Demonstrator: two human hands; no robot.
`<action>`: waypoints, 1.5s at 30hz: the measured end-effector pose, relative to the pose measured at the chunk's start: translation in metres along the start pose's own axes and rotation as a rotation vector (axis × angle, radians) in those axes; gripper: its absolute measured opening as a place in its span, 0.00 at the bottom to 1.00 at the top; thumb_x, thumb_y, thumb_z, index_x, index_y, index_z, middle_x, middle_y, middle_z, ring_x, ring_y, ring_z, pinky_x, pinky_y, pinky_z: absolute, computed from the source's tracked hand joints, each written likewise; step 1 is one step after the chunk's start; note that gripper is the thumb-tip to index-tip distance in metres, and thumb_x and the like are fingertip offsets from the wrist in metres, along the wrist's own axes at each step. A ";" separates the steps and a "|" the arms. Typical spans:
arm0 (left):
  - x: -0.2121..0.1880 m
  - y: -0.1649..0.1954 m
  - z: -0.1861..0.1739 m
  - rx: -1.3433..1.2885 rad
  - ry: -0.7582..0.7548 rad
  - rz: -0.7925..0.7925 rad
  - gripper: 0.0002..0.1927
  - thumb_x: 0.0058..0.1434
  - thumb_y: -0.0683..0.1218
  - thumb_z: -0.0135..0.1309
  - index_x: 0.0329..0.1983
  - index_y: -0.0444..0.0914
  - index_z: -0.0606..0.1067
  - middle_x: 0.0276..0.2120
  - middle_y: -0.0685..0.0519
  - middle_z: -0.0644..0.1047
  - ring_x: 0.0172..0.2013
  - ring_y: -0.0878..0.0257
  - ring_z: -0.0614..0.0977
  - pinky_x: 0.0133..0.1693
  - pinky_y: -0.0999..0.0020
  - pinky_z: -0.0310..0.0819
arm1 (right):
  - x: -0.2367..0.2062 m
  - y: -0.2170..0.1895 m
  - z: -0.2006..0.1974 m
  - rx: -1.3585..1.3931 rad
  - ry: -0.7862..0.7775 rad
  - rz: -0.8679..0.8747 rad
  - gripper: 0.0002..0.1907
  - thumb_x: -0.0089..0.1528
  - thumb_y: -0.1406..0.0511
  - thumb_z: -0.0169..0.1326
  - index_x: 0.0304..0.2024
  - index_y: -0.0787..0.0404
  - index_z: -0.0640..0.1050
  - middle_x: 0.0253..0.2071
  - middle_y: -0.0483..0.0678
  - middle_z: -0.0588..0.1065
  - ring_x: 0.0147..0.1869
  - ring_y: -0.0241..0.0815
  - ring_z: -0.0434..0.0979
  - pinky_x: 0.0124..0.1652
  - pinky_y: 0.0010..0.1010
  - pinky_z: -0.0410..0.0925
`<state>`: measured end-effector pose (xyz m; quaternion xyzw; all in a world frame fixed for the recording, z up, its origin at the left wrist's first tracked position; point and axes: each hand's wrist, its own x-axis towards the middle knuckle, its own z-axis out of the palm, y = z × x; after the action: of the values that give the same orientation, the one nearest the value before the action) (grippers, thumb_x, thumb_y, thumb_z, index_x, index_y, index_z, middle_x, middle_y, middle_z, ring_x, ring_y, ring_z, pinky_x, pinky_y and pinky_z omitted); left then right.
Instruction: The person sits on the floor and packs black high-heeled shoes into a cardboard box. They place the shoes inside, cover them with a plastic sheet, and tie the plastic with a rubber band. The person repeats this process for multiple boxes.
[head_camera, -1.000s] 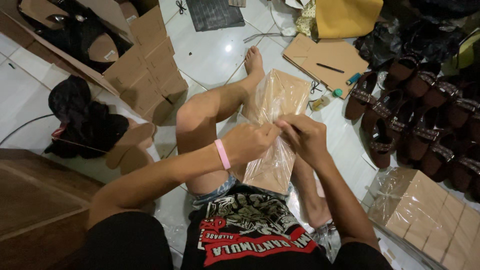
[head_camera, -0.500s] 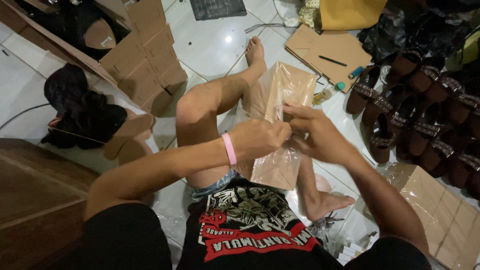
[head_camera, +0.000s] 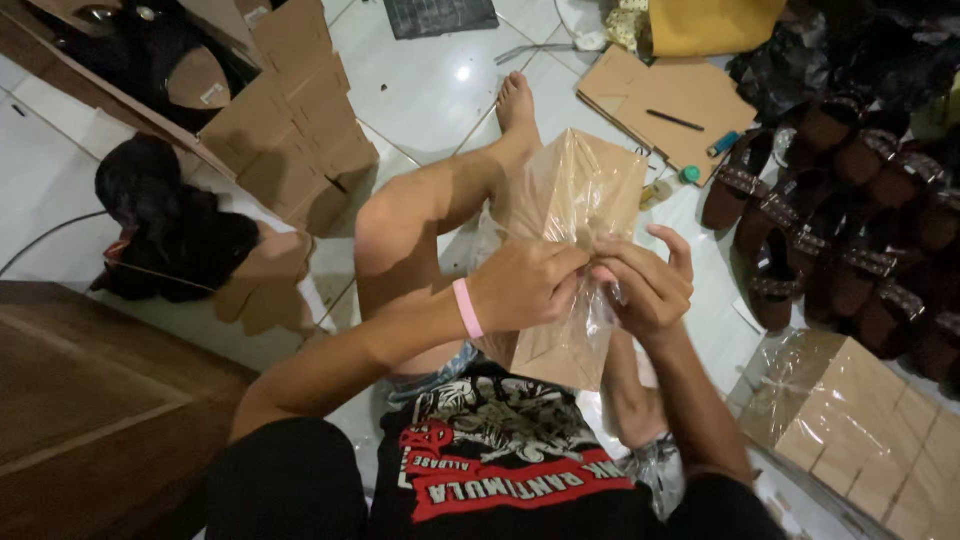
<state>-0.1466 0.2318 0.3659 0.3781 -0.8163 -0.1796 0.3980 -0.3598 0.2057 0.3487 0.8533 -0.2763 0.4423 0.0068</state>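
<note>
Right hand (head_camera: 645, 285) shifted onto bag top | both pinch plastic-wrapped box (head_camera: 575, 250) | left hand (head_camera: 525, 285) steady

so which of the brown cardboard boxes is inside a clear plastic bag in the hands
The box on the lap, pinched by the left hand and right hand. The wrapped stack at lower right lies untouched.

Black printed shirt (head_camera: 500, 470), pink wristband (head_camera: 467, 308), bare feet (head_camera: 517, 103).
</note>
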 end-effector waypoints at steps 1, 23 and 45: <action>0.003 0.001 -0.004 -0.044 -0.011 -0.023 0.05 0.65 0.43 0.52 0.38 0.35 0.75 0.27 0.44 0.77 0.29 0.46 0.82 0.31 0.55 0.75 | 0.000 -0.001 0.007 -0.022 0.087 0.005 0.12 0.67 0.63 0.61 0.31 0.64 0.78 0.37 0.50 0.82 0.46 0.46 0.85 0.61 0.50 0.65; 0.019 -0.080 -0.032 0.404 -0.318 0.437 0.05 0.65 0.46 0.51 0.42 0.43 0.70 0.19 0.53 0.75 0.17 0.53 0.80 0.16 0.57 0.68 | -0.040 -0.033 0.015 0.281 -0.055 0.392 0.12 0.70 0.67 0.48 0.31 0.62 0.75 0.38 0.50 0.79 0.38 0.45 0.69 0.45 0.34 0.59; 0.003 -0.023 -0.003 -0.331 -0.112 0.056 0.06 0.59 0.35 0.54 0.39 0.34 0.76 0.36 0.47 0.77 0.36 0.49 0.82 0.40 0.58 0.75 | -0.009 -0.008 0.011 0.013 0.121 -0.146 0.05 0.65 0.63 0.65 0.35 0.53 0.82 0.42 0.42 0.82 0.41 0.39 0.78 0.46 0.33 0.65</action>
<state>-0.1349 0.2147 0.3556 0.2736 -0.8067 -0.3212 0.4138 -0.3514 0.2135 0.3371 0.8428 -0.2095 0.4933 0.0502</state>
